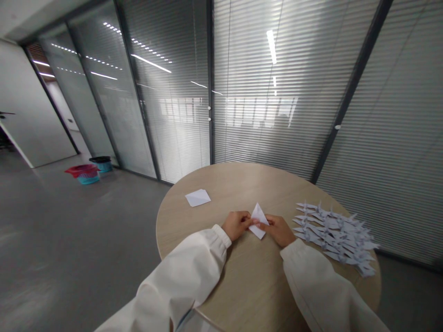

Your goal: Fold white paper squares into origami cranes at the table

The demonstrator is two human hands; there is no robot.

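Left hand (pixel 237 226), right hand (pixel 278 230), both pinching folded paper (pixel 259 220) (white, pointed)

Two hands show, one left hand (pixel 237 226) and one right hand (pixel 278 230), sharing one folded white paper (pixel 259 221) at one round wooden table (pixel 221 180). One flat white paper sheet (pixel 198 198) lies there too. One heap of paper cranes (pixel 332 235) holds over a dozen, too overlapped to count. At lower left of the frame's middle stand one red-topped teal basket (pixel 85 175) and one black-topped teal bin (pixel 103 164).
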